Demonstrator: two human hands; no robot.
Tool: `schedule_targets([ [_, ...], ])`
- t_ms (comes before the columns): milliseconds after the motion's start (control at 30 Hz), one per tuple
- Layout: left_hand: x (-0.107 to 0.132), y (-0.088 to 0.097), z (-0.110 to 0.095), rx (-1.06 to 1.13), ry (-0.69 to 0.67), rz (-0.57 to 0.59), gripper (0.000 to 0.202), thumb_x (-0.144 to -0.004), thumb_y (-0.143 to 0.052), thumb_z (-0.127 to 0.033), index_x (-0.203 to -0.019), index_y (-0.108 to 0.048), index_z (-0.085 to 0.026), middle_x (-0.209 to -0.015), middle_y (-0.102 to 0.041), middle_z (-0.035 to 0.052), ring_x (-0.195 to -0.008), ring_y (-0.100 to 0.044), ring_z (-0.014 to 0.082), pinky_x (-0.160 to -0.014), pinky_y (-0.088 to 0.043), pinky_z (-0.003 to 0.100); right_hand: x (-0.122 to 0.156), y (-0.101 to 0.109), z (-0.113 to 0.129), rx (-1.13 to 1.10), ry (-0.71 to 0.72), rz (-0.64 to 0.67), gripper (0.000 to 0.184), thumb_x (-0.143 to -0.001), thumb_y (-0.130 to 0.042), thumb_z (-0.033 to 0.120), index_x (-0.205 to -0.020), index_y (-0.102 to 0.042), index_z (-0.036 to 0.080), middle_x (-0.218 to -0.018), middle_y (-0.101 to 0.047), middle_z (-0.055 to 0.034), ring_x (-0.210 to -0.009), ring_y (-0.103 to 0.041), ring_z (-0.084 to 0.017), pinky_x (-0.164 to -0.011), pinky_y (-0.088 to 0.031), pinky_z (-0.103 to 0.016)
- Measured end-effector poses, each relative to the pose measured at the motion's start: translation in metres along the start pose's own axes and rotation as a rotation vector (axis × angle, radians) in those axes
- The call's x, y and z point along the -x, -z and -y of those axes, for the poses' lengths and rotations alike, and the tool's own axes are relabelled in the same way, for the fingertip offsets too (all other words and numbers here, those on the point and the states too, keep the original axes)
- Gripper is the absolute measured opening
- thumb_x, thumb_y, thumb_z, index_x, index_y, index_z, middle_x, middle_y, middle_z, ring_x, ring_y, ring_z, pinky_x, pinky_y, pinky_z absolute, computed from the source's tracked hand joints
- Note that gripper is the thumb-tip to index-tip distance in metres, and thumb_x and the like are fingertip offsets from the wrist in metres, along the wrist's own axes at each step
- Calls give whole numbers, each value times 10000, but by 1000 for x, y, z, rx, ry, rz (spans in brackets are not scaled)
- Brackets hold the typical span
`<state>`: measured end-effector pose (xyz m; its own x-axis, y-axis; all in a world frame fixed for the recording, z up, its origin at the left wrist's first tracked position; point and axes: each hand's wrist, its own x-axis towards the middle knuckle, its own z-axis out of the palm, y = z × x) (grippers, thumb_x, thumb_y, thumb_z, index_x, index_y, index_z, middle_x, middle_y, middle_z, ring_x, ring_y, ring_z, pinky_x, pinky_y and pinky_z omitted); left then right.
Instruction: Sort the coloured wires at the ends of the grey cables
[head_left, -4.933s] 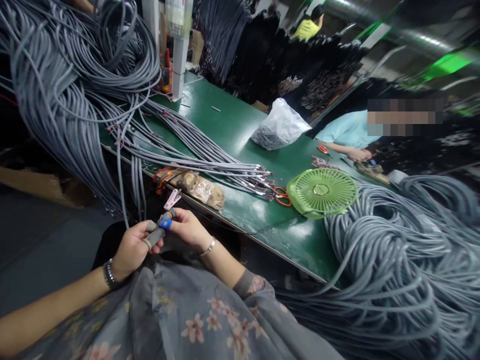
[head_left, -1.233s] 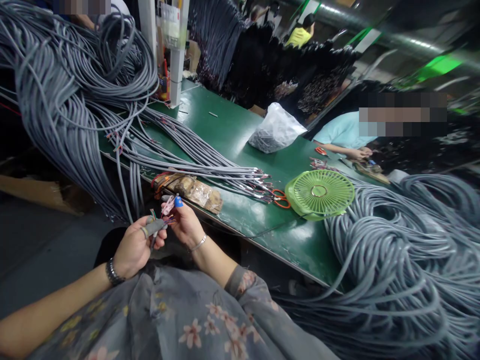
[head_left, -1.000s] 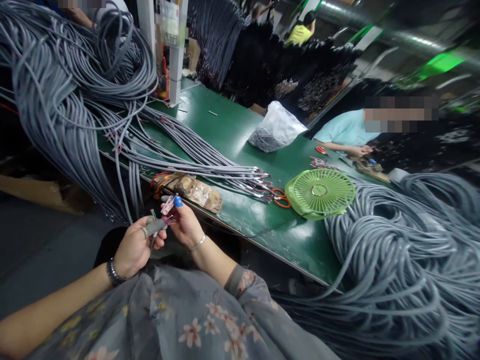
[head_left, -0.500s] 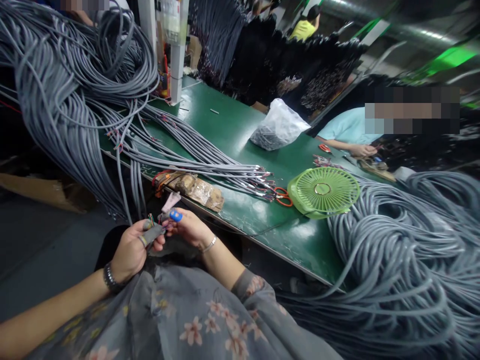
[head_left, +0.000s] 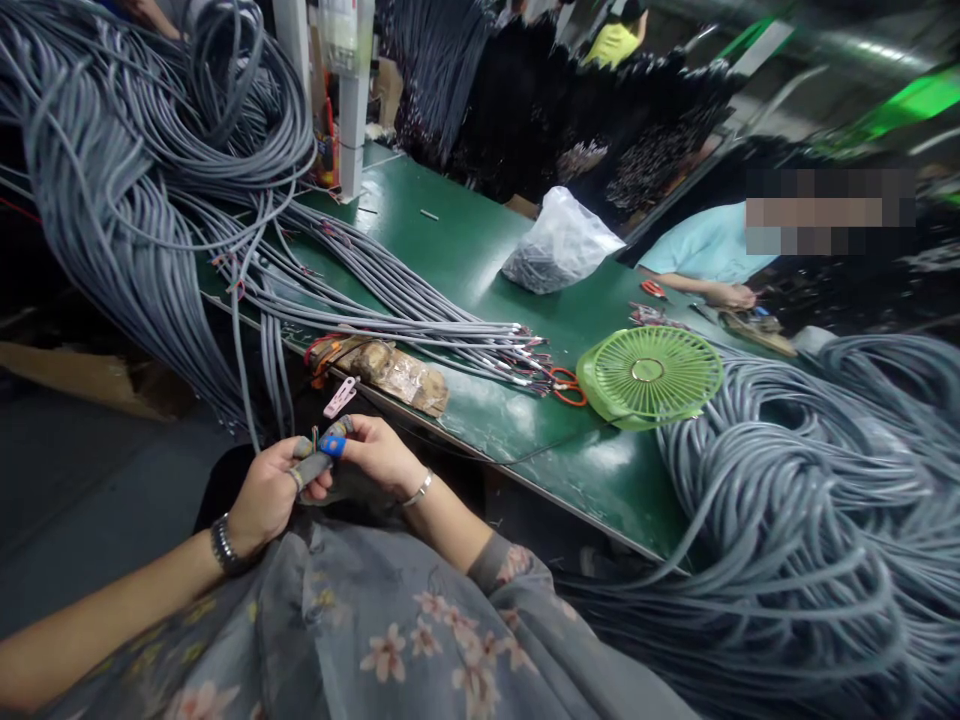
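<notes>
In front of my lap both hands meet, fingers pinched together. My left hand [head_left: 264, 495], with grey coverings on its fingers, is closed on thin coloured wires [head_left: 315, 435] whose tips stick up between the fingertips. My right hand [head_left: 381, 458] pinches at the same spot, its thumb in a blue finger guard [head_left: 332, 445]. Most of what lies between the fingers is hidden by them. A pink clip [head_left: 341, 397] hangs just beyond my fingertips, near the edge of the green table [head_left: 525, 410].
Bundled grey cables [head_left: 420, 310] cross the table beside a taped wooden block [head_left: 405, 377], orange-handled scissors [head_left: 568, 386] and a green fan [head_left: 649, 370]. Coiled cables [head_left: 787, 500] lie right. A filled plastic bag [head_left: 561, 240] stands behind; a co-worker in light blue [head_left: 697, 245] sits across.
My right hand's blue-guarded thumb has moved left and down, pressing close against my left fingers. The pink clip shows more plainly, apart from the hand. My left hand has barely moved.
</notes>
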<state>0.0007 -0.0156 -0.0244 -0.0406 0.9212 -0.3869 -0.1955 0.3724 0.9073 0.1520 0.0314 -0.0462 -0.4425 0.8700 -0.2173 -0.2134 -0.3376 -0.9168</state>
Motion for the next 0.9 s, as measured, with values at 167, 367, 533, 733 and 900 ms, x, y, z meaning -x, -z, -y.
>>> schedule_targets([
  [167, 0, -1, -2, -4, 8, 3, 333, -453, -879, -406, -560, -639, -202, -475, -681, 0, -402, -574, 121, -434, -429, 216, 4, 0, 1, 48, 8, -68, 367, -605, -954, 382, -723, -674, 176, -675, -641, 34, -612, -520, -103, -679, -442, -289],
  [367, -1, -3, -3, 7, 47, 32, 319, -452, -873, -402, -546, -649, -195, -467, -675, 0, -390, -555, 112, -422, -403, 207, 2, -9, -8, 11, 56, -150, 220, -669, -856, 274, -682, -652, 190, -646, -618, 37, -597, -506, -107, -655, -440, -283],
  [533, 2, -1, -6, 32, 57, 55, 274, -454, -862, -370, -511, -664, -191, -446, -660, 4, -383, -549, 112, -419, -411, 212, -6, -8, -13, -119, 39, -305, 248, -673, -837, 308, -652, -615, 200, -583, -579, 58, -537, -463, -90, -574, -420, -242],
  [733, 2, 4, -16, 166, -28, -38, 243, -428, -864, -306, -513, -662, -201, -445, -664, -1, -390, -562, 119, -408, -431, 213, -16, 5, 3, -254, -46, -309, 404, -790, -808, 555, -733, -632, 195, -661, -629, 23, -551, -494, -94, -557, -454, -230],
  [900, 1, -1, -23, 204, -10, -52, 240, -418, -855, -286, -502, -645, -204, -430, -654, -3, -376, -545, 108, -394, -422, 203, -25, 0, 4, -216, -45, -109, 532, -827, -732, 719, -810, -673, 191, -734, -653, -8, -596, -524, -112, -603, -472, -260],
])
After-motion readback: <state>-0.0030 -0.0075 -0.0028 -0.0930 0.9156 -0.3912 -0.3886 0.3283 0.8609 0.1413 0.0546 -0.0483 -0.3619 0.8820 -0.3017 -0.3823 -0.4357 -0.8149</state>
